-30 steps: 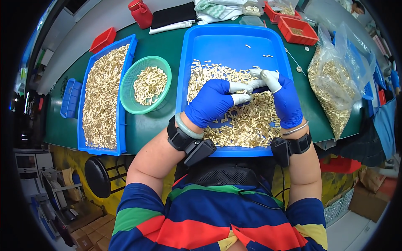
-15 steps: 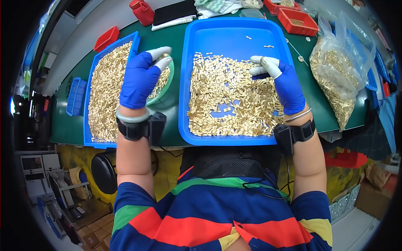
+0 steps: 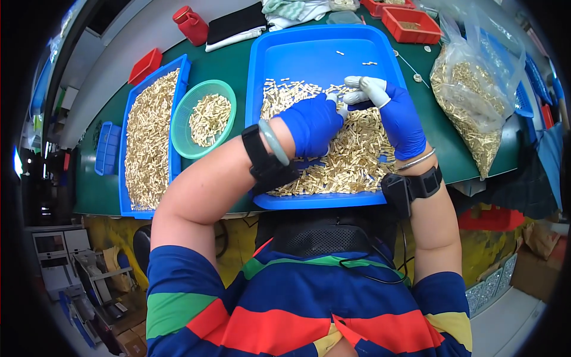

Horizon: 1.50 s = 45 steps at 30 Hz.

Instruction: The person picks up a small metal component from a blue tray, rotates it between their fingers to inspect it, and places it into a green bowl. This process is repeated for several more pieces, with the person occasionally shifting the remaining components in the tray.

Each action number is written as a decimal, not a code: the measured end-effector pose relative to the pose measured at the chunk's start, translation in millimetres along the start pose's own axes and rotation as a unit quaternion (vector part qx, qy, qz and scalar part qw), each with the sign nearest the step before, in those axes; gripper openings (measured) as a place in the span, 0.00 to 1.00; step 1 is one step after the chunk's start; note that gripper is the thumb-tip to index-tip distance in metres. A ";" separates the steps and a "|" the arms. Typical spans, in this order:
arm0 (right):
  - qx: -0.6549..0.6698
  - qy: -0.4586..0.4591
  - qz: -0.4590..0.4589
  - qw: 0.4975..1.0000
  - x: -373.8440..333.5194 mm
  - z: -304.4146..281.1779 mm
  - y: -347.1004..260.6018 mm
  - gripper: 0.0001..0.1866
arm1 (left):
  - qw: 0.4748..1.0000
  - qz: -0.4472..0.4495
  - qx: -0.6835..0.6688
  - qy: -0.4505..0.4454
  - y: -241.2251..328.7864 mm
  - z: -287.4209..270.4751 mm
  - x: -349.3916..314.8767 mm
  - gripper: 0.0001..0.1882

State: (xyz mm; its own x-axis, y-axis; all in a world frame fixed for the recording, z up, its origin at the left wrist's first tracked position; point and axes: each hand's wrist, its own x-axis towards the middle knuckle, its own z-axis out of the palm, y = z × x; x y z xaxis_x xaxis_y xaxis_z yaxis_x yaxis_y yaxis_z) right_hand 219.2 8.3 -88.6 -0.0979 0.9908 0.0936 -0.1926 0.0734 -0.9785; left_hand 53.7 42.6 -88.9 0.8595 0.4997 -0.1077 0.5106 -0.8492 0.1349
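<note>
Gloved left hand [image 3: 312,122] and right hand [image 3: 398,116] pinch small brass pieces [image 3: 351,160] (fingers closed) over blue tray [image 3: 309,56].

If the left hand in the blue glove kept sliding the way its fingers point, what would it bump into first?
The left hand points right across the blue tray, so it would probably first meet the right hand's white fingertips, which look almost touching; depth is unclear.

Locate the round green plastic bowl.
Head view, left of centre: round green plastic bowl sits between the narrow blue tray and large blue tray.
</note>
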 end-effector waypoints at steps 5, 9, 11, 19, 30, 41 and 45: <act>-0.006 -0.014 -0.014 1.000 0.9 -0.5 -2.8 0.15 | 0.998 -0.050 -0.041 0.014 6.3 9.4 2.8 0.09; -0.003 -0.028 -0.021 0.999 1.0 -2.5 -2.9 0.15 | 0.999 -0.016 0.042 0.022 4.3 3.3 10.9 0.06; 0.002 -0.027 -0.017 0.999 1.0 -2.6 -1.1 0.15 | 0.998 -0.047 0.030 0.035 0.9 3.2 10.2 0.07; -0.090 -0.002 0.022 0.996 0.6 -0.2 1.0 0.13 | 0.846 -0.088 -0.472 0.233 -5.7 -16.5 -7.8 0.12; -0.162 0.015 -0.049 0.985 -6.0 8.6 3.6 0.08 | 0.707 -0.123 -0.643 0.268 7.9 7.6 -11.6 0.13; -0.307 -0.043 -0.243 0.919 -0.6 6.4 11.3 0.14 | 0.591 -0.134 -0.790 0.090 0.0 6.5 -18.1 0.10; -0.161 -0.084 -0.032 0.983 -3.5 8.0 9.6 0.16 | 0.562 -0.122 -0.810 0.119 0.3 13.4 -16.7 0.11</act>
State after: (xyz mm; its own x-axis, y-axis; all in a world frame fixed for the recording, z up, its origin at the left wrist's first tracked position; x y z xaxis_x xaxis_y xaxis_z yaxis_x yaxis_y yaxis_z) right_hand 209.9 4.6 -96.8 -0.2601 0.9522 0.1603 0.1134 0.1950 -0.9742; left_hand 39.1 31.7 -100.3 0.6398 0.7396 -0.2089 -0.1993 0.4222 0.8843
